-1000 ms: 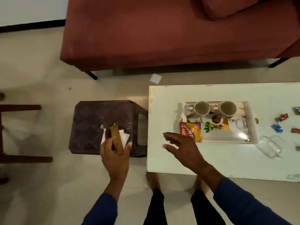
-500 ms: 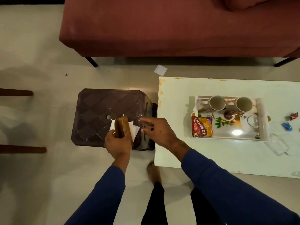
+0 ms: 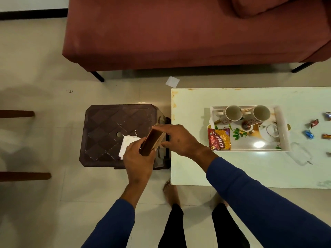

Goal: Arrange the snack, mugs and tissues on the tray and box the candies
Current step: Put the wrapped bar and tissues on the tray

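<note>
Hands together over stool [image 3: 114, 129]: left hand [image 3: 138, 163] and right hand [image 3: 180, 140] both clamp tissue holder [image 3: 152, 142], tilted; tissues [image 3: 128, 145] trail beneath. Tray [image 3: 284, 129] with snack [image 3: 219, 139], mugs [image 3: 232, 113] well apart. Risk: tilt spills tissues onto floor.

Head view, steeply down, close overhead

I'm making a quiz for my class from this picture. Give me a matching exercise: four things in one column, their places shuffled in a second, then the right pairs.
Things:
1. snack packet
2. wooden holder
3. white tissue
4. blue candy

Places:
A. on the brown stool
B. on the table, right of the tray
C. in both hands
D. on the tray's left end

Pairs: 1-D, 2-C, 3-A, 4-B
</note>
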